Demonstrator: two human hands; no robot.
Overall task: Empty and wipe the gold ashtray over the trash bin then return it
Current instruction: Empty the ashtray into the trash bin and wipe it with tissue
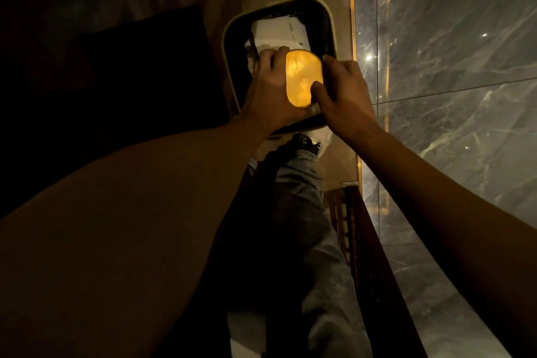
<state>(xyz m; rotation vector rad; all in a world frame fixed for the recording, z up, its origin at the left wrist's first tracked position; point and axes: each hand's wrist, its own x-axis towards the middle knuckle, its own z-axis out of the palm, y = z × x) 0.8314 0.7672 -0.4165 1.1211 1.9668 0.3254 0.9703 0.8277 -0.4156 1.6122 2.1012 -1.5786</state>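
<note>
The gold ashtray (302, 78) is held over the open trash bin (229, 38), tilted on edge so its shiny flat face points up at me. My left hand (268, 90) grips its left side. My right hand (343, 93) grips its right side, thumb on the lower edge and a finger on the upper corner. Inside the bin lies white crumpled paper (279, 30). I cannot tell whether a cloth or tissue is in either hand.
A grey marble wall (450, 67) with a lit gold strip (353, 23) runs along the right. Dark furniture (116, 67) stands left of the bin. My leg and shoe (305, 148) are just below the bin. A dark wooden rack (360, 227) sits at lower right.
</note>
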